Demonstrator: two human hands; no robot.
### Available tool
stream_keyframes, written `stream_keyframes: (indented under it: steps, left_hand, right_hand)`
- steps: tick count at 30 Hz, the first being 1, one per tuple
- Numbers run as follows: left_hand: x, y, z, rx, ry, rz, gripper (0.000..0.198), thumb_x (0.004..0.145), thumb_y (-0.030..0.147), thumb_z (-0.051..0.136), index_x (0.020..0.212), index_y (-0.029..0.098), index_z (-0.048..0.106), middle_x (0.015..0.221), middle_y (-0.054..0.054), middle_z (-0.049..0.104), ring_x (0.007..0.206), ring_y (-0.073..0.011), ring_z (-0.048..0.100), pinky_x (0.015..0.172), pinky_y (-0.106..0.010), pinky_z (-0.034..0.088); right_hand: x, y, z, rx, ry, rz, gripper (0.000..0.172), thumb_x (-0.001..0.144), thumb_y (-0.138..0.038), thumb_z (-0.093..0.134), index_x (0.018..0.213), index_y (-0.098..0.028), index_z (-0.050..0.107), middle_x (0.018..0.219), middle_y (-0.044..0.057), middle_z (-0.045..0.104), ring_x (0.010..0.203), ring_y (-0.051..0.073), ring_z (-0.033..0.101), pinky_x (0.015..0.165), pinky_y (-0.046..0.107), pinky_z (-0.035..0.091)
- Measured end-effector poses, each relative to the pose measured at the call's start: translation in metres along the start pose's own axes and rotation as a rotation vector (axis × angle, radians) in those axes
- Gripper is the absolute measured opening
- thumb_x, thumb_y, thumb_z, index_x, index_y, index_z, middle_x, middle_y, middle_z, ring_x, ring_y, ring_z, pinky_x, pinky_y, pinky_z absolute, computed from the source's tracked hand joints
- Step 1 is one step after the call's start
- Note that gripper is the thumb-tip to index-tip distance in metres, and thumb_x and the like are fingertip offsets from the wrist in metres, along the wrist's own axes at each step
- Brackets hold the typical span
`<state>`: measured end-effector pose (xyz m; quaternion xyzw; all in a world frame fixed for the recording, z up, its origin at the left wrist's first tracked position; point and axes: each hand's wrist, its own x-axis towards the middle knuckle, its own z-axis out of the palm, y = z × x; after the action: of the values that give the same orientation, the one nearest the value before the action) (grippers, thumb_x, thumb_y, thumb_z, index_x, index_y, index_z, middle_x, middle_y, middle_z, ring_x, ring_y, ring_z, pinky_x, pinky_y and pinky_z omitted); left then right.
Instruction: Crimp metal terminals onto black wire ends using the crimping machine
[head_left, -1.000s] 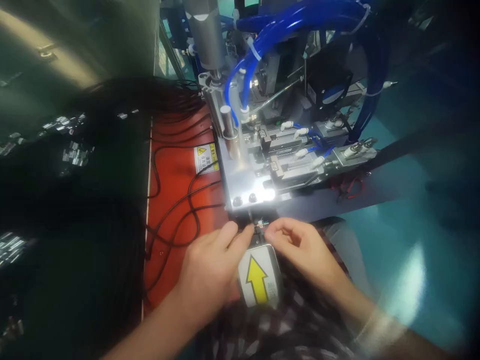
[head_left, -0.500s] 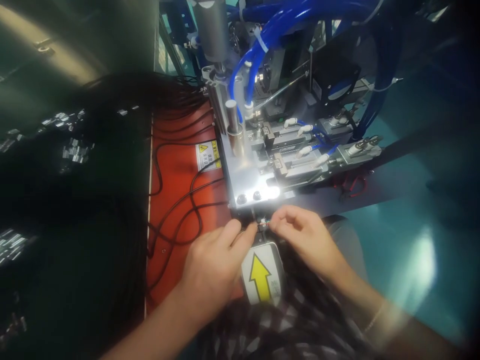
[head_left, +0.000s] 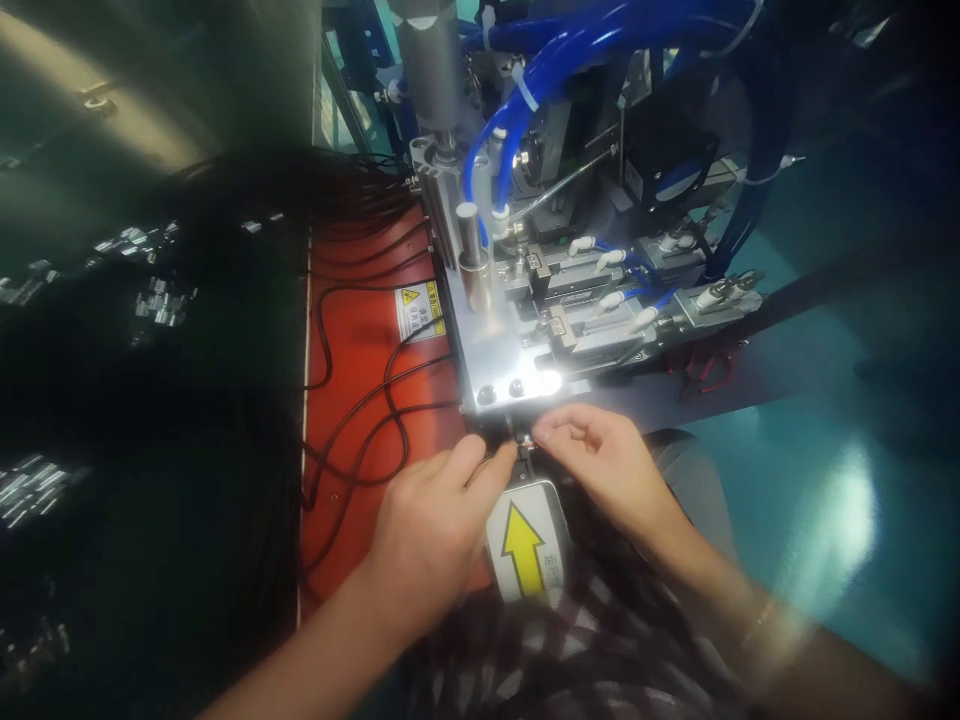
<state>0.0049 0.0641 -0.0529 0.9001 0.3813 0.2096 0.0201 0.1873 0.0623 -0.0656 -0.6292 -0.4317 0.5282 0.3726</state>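
Note:
At the front edge of a metal machine head (head_left: 491, 350), my two hands come close together around a small shiny fitting (head_left: 527, 446). My left hand (head_left: 439, 510) is closed, its index finger stretched to the fitting's left side; whatever its fingers hold is hidden. My right hand (head_left: 611, 465) pinches with thumb and index finger just right of the fitting, and what lies between the fingertips is too small to make out. Just below the fingers sits a white plate with a yellow arrow (head_left: 523, 550).
A red-orange panel (head_left: 352, 350) with loose black cables (head_left: 394, 400) and a warning label (head_left: 420, 310) lies left. Thick blue air hoses (head_left: 585, 50) arch over the machine. Pneumatic cylinders (head_left: 600, 330) extend right. Red-handled tools (head_left: 709, 370) lie behind my right hand. Bundles of shiny parts (head_left: 161, 300) are at far left.
My right hand has shifted slightly up and left, its fingertips now nearer the machine's edge. My left hand stays nearly in place. The whole view has moved a little.

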Motion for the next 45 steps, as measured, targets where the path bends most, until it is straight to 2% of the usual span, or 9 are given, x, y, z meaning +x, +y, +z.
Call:
stream_keyframes:
  steps: [5,8,11,14,16,18,25,34,45]
  left_hand:
    - [0.0,0.0,0.001,0.003,-0.006,-0.004,0.032,0.088,0.008,0.043,0.106,0.009,0.07,0.07,-0.004,0.058,0.054,-0.0133,0.05,0.046,-0.024,0.038]
    - [0.0,0.0,0.001,0.007,-0.018,-0.005,0.031,0.089,0.009,0.044,0.107,0.01,0.069,0.07,-0.004,0.058,0.054,-0.0131,0.051,0.046,-0.024,0.038]
    - [0.0,0.0,0.001,0.013,-0.023,0.0,0.031,0.089,0.008,0.044,0.107,0.01,0.069,0.07,-0.003,0.058,0.055,-0.0128,0.051,0.046,-0.024,0.037]
    - [0.0,0.0,0.0,0.016,-0.018,0.005,0.031,0.089,0.008,0.044,0.107,0.01,0.068,0.071,-0.003,0.059,0.055,-0.0129,0.051,0.047,-0.024,0.038]
    - [0.0,-0.001,0.0,0.017,-0.018,0.01,0.031,0.088,0.007,0.044,0.108,0.01,0.068,0.071,-0.003,0.059,0.055,-0.013,0.052,0.047,-0.024,0.039]
    - [0.001,-0.001,-0.001,0.019,-0.018,0.009,0.031,0.088,0.007,0.044,0.107,0.01,0.069,0.071,-0.004,0.059,0.055,-0.0134,0.052,0.047,-0.024,0.039]
    - [0.001,-0.001,0.001,0.009,-0.023,0.005,0.032,0.09,0.009,0.042,0.106,0.009,0.069,0.072,-0.004,0.06,0.055,-0.0137,0.054,0.047,-0.024,0.042]
    - [0.001,-0.005,0.001,-0.02,-0.036,0.027,0.032,0.09,0.009,0.041,0.108,0.009,0.068,0.074,-0.005,0.061,0.057,-0.0119,0.054,0.047,-0.022,0.042]
    - [0.003,-0.01,-0.003,-0.067,-0.105,0.05,0.033,0.094,0.012,0.037,0.111,0.012,0.065,0.08,-0.006,0.063,0.063,-0.0123,0.06,0.05,-0.02,0.045]
  right_hand:
    - [-0.005,0.007,0.006,-0.051,0.087,-0.191,0.012,0.082,-0.027,0.06,0.075,-0.017,0.061,0.064,-0.001,0.056,0.055,0.011,0.049,0.051,0.024,0.039]
    - [-0.008,0.009,0.005,-0.074,0.1,-0.212,0.012,0.083,-0.026,0.058,0.075,-0.017,0.06,0.066,0.0,0.057,0.058,0.012,0.049,0.053,0.024,0.038]
    - [-0.005,0.007,0.005,0.057,0.061,-0.046,0.015,0.08,-0.028,0.06,0.072,-0.017,0.058,0.062,-0.002,0.054,0.055,0.01,0.045,0.05,0.023,0.035]
    - [0.001,0.001,0.002,0.278,-0.089,0.197,0.023,0.076,-0.033,0.063,0.063,-0.017,0.052,0.051,-0.007,0.039,0.045,0.006,0.03,0.044,0.021,0.022]
    - [0.004,-0.001,-0.002,0.342,-0.203,0.259,0.031,0.075,-0.037,0.065,0.058,-0.017,0.048,0.049,-0.009,0.034,0.043,0.005,0.023,0.043,0.022,0.017]
    - [0.005,0.002,-0.007,0.299,-0.226,0.214,0.034,0.077,-0.041,0.065,0.06,-0.017,0.048,0.052,-0.008,0.039,0.043,0.005,0.027,0.044,0.022,0.02]
    - [0.001,0.025,-0.002,-0.174,-0.026,-0.118,0.04,0.097,-0.047,0.035,0.07,-0.02,0.047,0.063,-0.003,0.045,0.059,0.013,0.041,0.055,0.027,0.033]
    - [0.001,0.024,0.011,-0.014,-0.032,-0.252,0.029,0.095,-0.033,0.043,0.069,-0.022,0.041,0.065,-0.004,0.038,0.06,0.013,0.038,0.057,0.026,0.034]
    - [0.003,0.021,0.0,-0.36,0.017,-0.494,0.023,0.094,-0.024,0.044,0.071,-0.022,0.044,0.063,-0.003,0.045,0.057,0.013,0.043,0.058,0.027,0.033]
